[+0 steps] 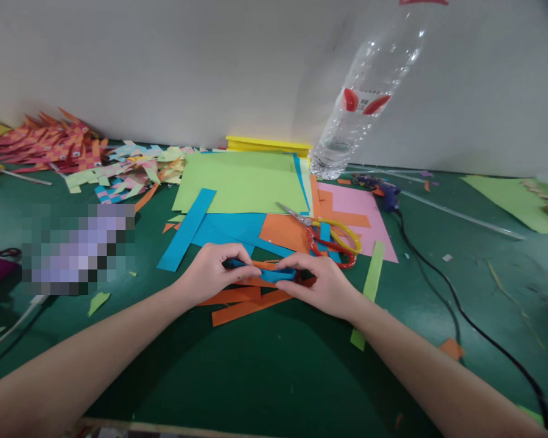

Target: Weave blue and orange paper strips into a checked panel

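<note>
Between my two hands is a blue paper strip (271,275), curved or folded along its length. My left hand (217,274) pinches its left end between thumb and fingers. At the other end, my right hand (317,280) grips it the same way. Several orange paper strips (237,309) lie on the table just under and in front of the hands. Beyond my right hand rest scissors (335,234) with red and yellow handles, on top of paper pieces. A flat blue strip (187,230) lies beyond my left hand.
Green sheets (242,182) are stacked by the wall. A tilted plastic bottle (368,97) stands behind. At right is a glue gun (386,191) with a black cord (456,304). Woven paper pieces (55,146) pile up at far left, near a blurred-out device (84,249).
</note>
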Demonstrator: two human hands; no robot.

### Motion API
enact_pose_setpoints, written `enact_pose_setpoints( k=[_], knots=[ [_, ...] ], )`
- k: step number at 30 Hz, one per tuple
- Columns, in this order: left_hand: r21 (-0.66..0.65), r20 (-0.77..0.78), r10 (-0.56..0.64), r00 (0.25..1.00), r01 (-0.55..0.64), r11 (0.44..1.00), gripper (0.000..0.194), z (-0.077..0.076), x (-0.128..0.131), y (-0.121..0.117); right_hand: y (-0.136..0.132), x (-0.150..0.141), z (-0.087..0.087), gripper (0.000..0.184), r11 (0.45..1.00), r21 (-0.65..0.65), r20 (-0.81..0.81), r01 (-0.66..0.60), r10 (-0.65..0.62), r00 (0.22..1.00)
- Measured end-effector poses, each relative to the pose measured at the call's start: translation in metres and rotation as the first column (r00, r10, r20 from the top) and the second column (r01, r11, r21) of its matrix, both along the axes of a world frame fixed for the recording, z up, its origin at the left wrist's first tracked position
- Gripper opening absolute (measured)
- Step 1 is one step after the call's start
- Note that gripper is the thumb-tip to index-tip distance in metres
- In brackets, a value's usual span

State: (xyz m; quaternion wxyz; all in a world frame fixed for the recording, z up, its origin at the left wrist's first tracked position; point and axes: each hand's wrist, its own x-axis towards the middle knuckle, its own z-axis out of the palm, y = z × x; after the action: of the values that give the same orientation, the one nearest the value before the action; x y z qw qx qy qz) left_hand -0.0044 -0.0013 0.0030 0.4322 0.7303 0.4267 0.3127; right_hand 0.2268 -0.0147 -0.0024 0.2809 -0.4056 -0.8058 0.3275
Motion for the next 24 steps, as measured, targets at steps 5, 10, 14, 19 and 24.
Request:
enact_pose_setpoints(
  k=[5, 10, 14, 19, 24],
  knots=[
    [-0.004, 0.003, -0.001, 1.0, 0.001, 1.0, 0.022, 0.0015, 0.0009, -0.0001, 0.0007, -0.0005, -0.0026, 0.024, 1.0, -0.001, 0.001, -0.006, 0.006, 1.0],
    [-0.01, 0.008, -0.002, 1.0, 0.002, 1.0, 0.02, 0.0022, 0.0015, -0.0006, 0.0009, -0.0014, -0.0031, 0.023, 1.0, 0.003, 0.002, -0.006, 0.006, 1.0],
    [-0.003, 0.003, -0.006, 1.0, 0.006, 1.0, 0.022, 0.002, 0.0006, -0.0008, 0.0009, -0.0012, -0.0022, 0.022, 1.0, 0.006, 0.015, 0.0, 0.0, 1.0],
    [0.014, 0.006, -0.008, 1.0, 0.008, 1.0, 0.021, 0.0025, 0.0011, -0.0004, 0.0012, -0.0003, -0.003, 0.02, 1.0, 0.004, 0.024, 0.005, -0.005, 1.0],
    [0.001, 0.015, -0.005, 1.0, 0.005, 1.0, 0.021, 0.0022, 0.0019, -0.0005, 0.002, 0.0001, -0.0043, 0.019, 1.0, 0.017, 0.036, 0.007, -0.007, 0.999]
  ],
)
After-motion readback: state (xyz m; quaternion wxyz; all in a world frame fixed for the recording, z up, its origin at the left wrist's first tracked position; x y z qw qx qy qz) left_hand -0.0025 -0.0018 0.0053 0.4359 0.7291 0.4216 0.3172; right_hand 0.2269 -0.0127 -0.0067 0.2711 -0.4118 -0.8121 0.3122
